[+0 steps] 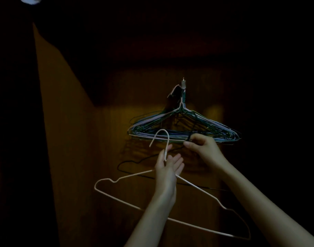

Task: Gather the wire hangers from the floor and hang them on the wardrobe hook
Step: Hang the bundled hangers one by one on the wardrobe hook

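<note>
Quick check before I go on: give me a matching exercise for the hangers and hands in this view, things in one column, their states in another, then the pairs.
Things:
1. white hanger
2. black hanger
3. hanger bundle
4. wardrobe hook

States:
A. carries many hangers already
B. hangs on the hook, against the wood
C. held at its neck by the left hand
D. pinched at its top by the right hand, behind the white one

Pairs: 1-C, 2-D, 3-B, 4-A
</note>
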A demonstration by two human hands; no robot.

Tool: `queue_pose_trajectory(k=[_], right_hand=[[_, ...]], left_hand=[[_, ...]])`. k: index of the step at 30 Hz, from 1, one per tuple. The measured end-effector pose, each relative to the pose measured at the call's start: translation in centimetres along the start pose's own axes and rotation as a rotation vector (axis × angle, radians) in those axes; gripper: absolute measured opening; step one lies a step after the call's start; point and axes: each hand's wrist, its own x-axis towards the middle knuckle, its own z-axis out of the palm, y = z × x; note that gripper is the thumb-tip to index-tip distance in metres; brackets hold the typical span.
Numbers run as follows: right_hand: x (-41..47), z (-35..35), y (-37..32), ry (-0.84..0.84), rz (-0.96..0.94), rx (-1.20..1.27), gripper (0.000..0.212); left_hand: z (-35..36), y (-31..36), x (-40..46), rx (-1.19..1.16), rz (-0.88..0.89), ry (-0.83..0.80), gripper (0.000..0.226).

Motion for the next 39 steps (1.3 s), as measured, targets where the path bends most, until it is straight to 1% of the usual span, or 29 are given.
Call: queue_pose_trajectory(k=[3,6,8,12,15,18,21,23,26,29,37,39], right_hand=[[0.1,-0.2,-0.9,-0.041,-0.005,-0.045,0.008],[0.1,-0.8,-0.6,-0.008,-0.001,-0.099,0.008],[0.0,-1.5,0.1,0.008,-0.01,-0.14,0.002],[-0.5,-2.9,1.2,0.039,-0.01,-0.176,0.02],[-0.4,-3.5,0.9,0.143,-0.066,-0.147,0.023],[0.4,-3.6,-0.3,0.265,-0.153,-0.122,0.021],[1.8,-3.8,-1.3,0.364,-0.229,-0.166,0.018],[2.9,-3.9,-1.7,0.412,-0.244,-0.198,0.016],[4.5,-3.9,-1.7,0.477,-0.224,-0.228,0.012],[6.1,-4.0,-1.0,0.515,-0.16,-0.247,0.007],[10.5,-3.3,1.1,0.506,-0.021,-0.417,0.007],[11.2,-3.1,1.6,0.496,-0.001,-0.425,0.007]], left_hand=[[1.0,0.4,0.6,-0.029,0.022,-0.006,0.03],[1.5,0.8,1.0,-0.075,0.028,0.001,0.032],[1.5,1.0,1.4,-0.093,0.036,0.012,0.033],[1.7,2.3,2.7,-0.121,0.07,0.037,0.031],[2.0,3.2,3.4,-0.125,0.089,0.025,0.029],[2.6,3.8,4.0,-0.11,0.152,-0.018,0.029],[3.1,4.8,4.7,-0.089,0.215,-0.062,0.031],[3.1,5.2,5.3,-0.085,0.246,-0.075,0.031],[2.9,5.2,6.0,-0.087,0.243,-0.081,0.031],[2.8,5.2,6.6,-0.092,0.238,-0.074,0.031],[2.4,5.9,8.4,-0.074,0.29,-0.106,0.03],[2.1,5.9,8.8,-0.071,0.297,-0.109,0.03]])
